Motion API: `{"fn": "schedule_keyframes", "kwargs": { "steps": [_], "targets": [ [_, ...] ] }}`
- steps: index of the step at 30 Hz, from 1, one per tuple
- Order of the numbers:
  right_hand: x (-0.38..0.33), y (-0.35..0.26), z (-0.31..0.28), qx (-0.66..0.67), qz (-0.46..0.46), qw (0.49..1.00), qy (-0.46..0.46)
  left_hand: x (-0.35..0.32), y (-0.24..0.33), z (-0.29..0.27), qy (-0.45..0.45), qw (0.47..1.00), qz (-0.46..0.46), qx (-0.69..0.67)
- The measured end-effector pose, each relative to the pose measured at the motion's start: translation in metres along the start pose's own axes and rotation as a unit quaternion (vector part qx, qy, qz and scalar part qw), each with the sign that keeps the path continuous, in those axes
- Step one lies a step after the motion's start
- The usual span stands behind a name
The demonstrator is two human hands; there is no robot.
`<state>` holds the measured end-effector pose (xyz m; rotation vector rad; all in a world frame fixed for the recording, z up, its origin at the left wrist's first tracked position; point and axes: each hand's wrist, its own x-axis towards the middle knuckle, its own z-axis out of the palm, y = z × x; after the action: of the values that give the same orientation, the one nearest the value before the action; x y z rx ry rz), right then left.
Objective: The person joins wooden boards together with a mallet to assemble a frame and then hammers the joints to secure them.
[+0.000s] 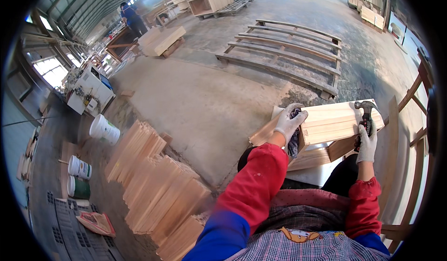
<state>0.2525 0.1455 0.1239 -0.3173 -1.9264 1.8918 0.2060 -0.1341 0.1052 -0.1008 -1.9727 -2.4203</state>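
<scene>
In front of my lap a pale wooden box frame [333, 120] rests tilted, with an opening below its top board. My left hand [289, 122], in a whitish glove, is closed around a dark crumpled cloth [293, 145] and presses against the frame's left end. My right hand [368, 143], gloved too, grips a claw hammer [366, 114] by its dark handle. The hammer's metal head is up, over the frame's right end. Part of the frame's underside is hidden by my arms and legs.
Stacks of wooden boards [160, 193] stand on the floor at my left, beside several buckets [104, 129]. A slatted pallet [286, 51] lies ahead. Wooden rails [414, 154] rise close on my right. A person [132, 19] stands far off, near a board stack [160, 40].
</scene>
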Motion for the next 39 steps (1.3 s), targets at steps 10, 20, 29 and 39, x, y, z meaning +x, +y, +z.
{"fn": "schedule_keyframes", "kwargs": {
  "steps": [10,20,29,39],
  "targets": [
    [-0.027,-0.058,-0.006,0.005,0.119,0.966,-0.228,0.007,-0.001,-0.006,-0.011,1.000,-0.016,-0.024],
    [-0.054,-0.105,0.016,-0.129,0.017,0.931,-0.342,0.007,-0.005,-0.020,-0.048,0.997,-0.027,-0.058],
    [-0.077,-0.136,0.032,-0.111,-0.107,0.903,-0.401,0.010,-0.009,-0.020,-0.068,0.981,-0.045,-0.177],
    [-0.077,-0.149,0.046,-0.208,-0.138,0.873,-0.420,0.008,-0.010,-0.023,-0.046,0.987,-0.024,-0.151]
  ]
}}
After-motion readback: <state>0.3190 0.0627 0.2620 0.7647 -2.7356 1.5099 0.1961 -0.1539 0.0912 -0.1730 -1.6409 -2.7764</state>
